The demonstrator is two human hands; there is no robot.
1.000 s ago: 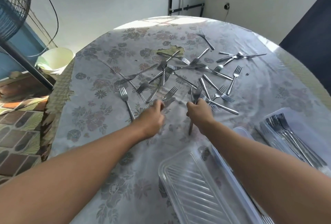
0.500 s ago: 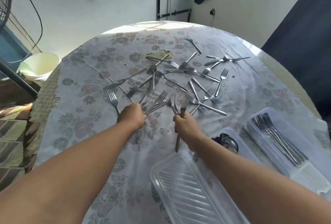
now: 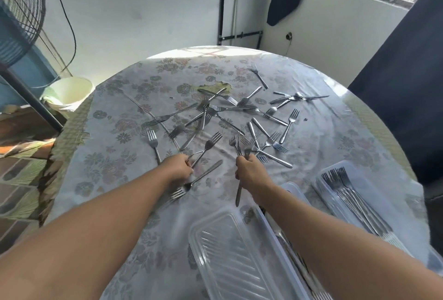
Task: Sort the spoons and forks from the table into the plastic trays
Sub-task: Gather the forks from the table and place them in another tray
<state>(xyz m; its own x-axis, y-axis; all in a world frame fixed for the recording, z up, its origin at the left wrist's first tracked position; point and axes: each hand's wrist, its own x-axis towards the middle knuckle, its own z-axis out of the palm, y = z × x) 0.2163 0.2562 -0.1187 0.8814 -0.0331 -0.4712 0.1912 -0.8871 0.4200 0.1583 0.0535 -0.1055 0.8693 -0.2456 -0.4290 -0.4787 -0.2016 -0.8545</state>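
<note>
Right hand (image 3: 249, 172) grips a small bundle of forks (image 3: 242, 148) by their handles, tines up, just right of frame centre; my left hand (image 3: 178, 167) pinches another fork (image 3: 206, 147) low on its handle. They look like thin stainless steel: light, stiff and slick, so I judge several held together may slide or fan out unless I squeeze at mid-handle. More loose forks (image 3: 239, 112) lie crossed on the desk (image 3: 115, 146) above my hands, and tangled ones may drag neighbours when lifted. At lower centre sits an upturned clear tray (image 3: 230, 251); at lower right, a tray of sorted forks (image 3: 354, 199).
</note>
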